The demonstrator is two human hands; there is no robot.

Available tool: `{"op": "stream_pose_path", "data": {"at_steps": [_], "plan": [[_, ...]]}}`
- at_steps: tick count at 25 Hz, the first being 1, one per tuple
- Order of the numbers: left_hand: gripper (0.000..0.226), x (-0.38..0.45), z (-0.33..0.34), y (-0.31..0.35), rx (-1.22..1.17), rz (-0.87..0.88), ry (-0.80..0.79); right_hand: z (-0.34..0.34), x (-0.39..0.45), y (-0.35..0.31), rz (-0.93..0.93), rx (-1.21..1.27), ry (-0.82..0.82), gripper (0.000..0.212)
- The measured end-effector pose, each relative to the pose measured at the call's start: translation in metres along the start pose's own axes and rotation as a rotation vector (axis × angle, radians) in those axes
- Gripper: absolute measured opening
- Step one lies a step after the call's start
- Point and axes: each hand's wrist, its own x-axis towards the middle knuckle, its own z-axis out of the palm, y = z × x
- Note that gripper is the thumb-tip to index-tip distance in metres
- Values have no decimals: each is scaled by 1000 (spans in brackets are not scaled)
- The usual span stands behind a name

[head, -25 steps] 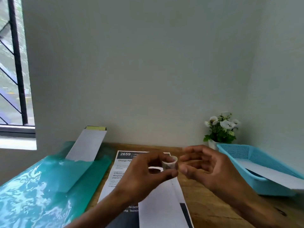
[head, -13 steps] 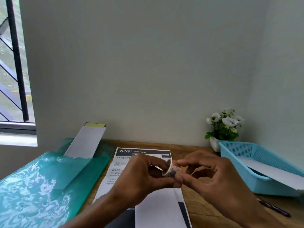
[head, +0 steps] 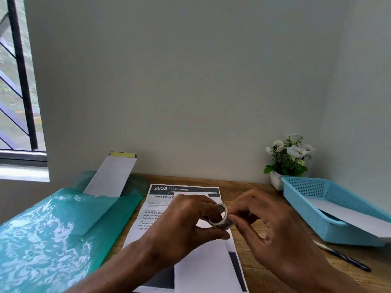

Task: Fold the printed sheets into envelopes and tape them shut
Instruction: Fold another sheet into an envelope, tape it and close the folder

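A small roll of tape is held above the desk between both hands. My left hand grips the roll around its ring. My right hand pinches the roll's right edge with thumb and fingertips. Under the hands lies a printed sheet headed "2659 LIVING ROOM", with a folded white sheet lying lengthwise on top of it. Whether any tape is pulled free I cannot tell.
A teal plastic folder with a white envelope sticking out covers the desk's left. At right stand a blue basket with white paper inside, a small potted plant and a dark pen. Wall behind, window at left.
My right hand has closed in from open fingers onto the roll's edge. The roll has tilted in my left hand, and the view has dipped slightly toward the desk.
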Motion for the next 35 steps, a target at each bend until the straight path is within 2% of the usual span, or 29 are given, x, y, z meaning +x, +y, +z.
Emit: {"op": "stream_pose_path", "data": {"at_steps": [3, 6, 14, 21, 25, 29, 35], "plan": [[26, 0, 0, 0, 3, -3, 11, 2, 1, 3, 27, -12, 35, 18], [26, 1, -1, -1, 29, -12, 19, 0, 2, 5, 127, 29, 74, 12], [20, 0, -1, 3, 131, -17, 36, -4, 2, 9, 304, 196, 4, 7], [20, -1, 1, 3, 184, -2, -66, -3, 3, 19, 436, 280, 95, 5], [25, 0, 4, 5, 222, -14, -137, -6, 5, 31, 532, 330, 168, 3], [39, 3, 13, 14, 199, 31, -196, -3, 3, 33, 595, 366, 177, 3], [56, -1, 19, 22, 204, -14, -253, -3, 4, 32, 654, 436, 176, 8]]}}
